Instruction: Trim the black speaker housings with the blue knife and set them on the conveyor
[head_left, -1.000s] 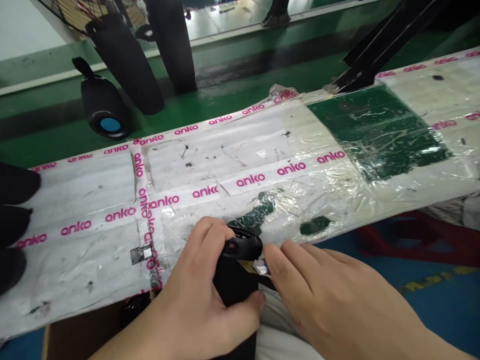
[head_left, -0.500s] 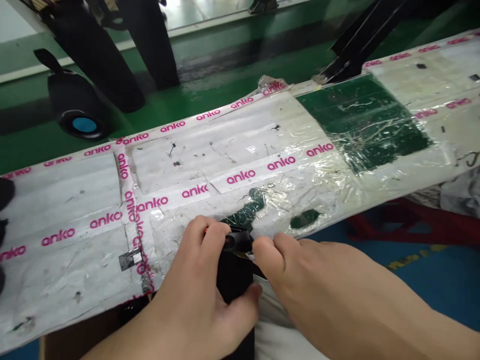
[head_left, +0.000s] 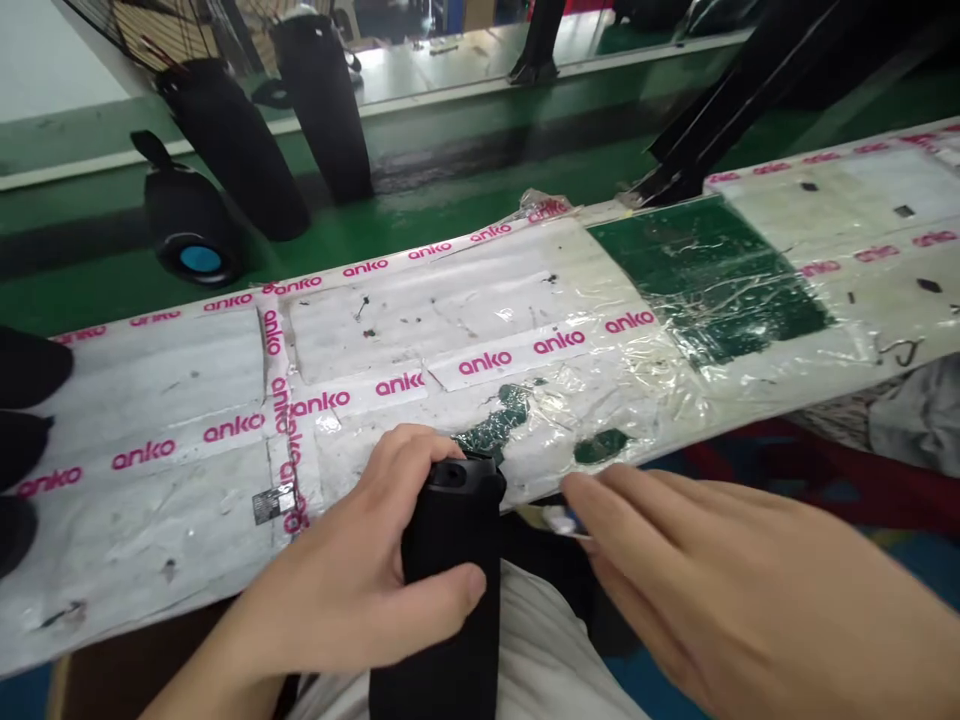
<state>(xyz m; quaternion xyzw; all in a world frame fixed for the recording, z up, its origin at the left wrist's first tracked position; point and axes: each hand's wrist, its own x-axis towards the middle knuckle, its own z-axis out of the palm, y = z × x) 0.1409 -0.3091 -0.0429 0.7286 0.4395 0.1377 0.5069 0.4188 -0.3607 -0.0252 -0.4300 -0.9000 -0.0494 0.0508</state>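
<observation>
The left hand [head_left: 341, 580] is gripping a black cylindrical speaker [head_left: 454, 530], fingers curling partway around; the right hand [head_left: 720, 570] is pinching a silvery item [head_left: 562, 520], fingers nearly closed.

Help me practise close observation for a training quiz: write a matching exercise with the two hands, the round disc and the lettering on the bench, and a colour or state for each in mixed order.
Column 1
1. Left hand
2. Disc
3. Right hand
4. Lettering

Column 2
A. Pink
B. Pinching a small pale item
C. Wrapped around a black cylinder
D. Blue

Pairs: 1-C, 2-D, 3-B, 4-A
</observation>
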